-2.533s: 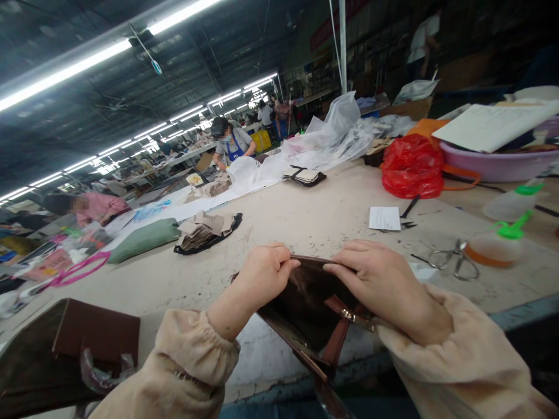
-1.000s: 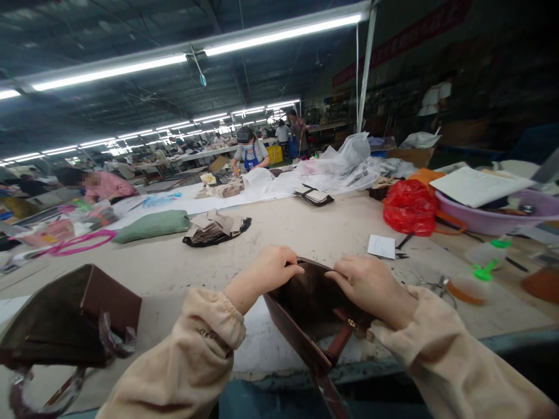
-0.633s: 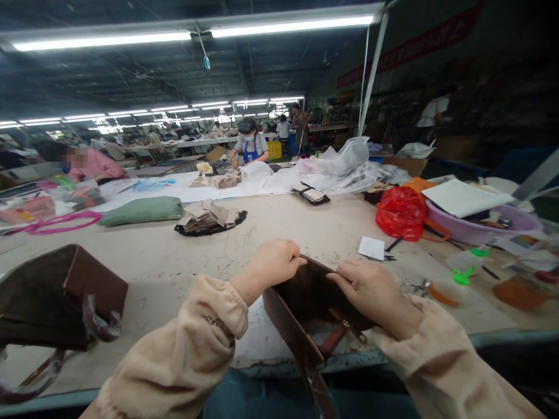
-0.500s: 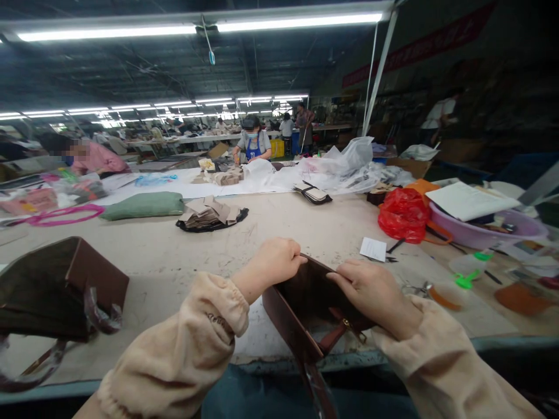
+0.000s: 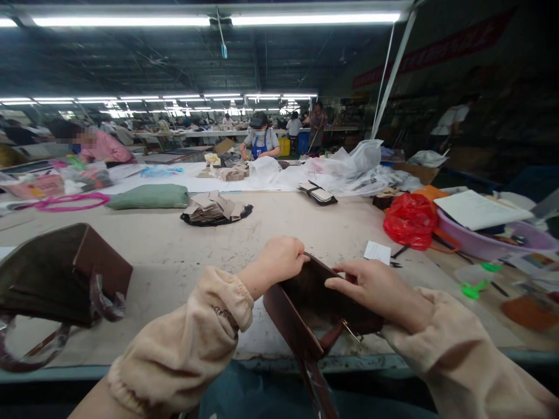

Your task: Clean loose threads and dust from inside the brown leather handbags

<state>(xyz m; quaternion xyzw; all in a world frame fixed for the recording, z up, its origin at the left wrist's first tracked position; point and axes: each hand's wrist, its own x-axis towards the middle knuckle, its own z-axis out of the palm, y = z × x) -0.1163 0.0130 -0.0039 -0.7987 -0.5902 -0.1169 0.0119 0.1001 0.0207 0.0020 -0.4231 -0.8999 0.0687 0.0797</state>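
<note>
A dark brown handbag [image 5: 286, 317] lies near the table's front edge, its mouth toward me and its dark lining showing. My left hand [image 5: 283, 257] pinches the bag's far rim at the upper left corner. Over the right part of the rim rests my right hand [image 5: 371, 285], with thumb and forefinger apart at the bag's opening; its other fingers are partly hidden. A strap with a gold metal clasp [image 5: 351, 330] hangs at the mouth. The bag's handle [image 5: 317, 384], wrapped in clear film, droops over the table edge.
Another brown bag [image 5: 105, 262] stands open on the left. Farther back lie a green cushion [image 5: 148, 196] and a pile of beige pieces [image 5: 216, 208]. At right are a red plastic bag [image 5: 410, 220], a purple basin [image 5: 493, 241] and a green-capped bottle [image 5: 474, 288]. Co-workers sit beyond.
My right thumb and forefinger have spread apart, and the hand has shifted slightly along the rim. The left hand keeps its pinch. The view has turned slightly left.
</note>
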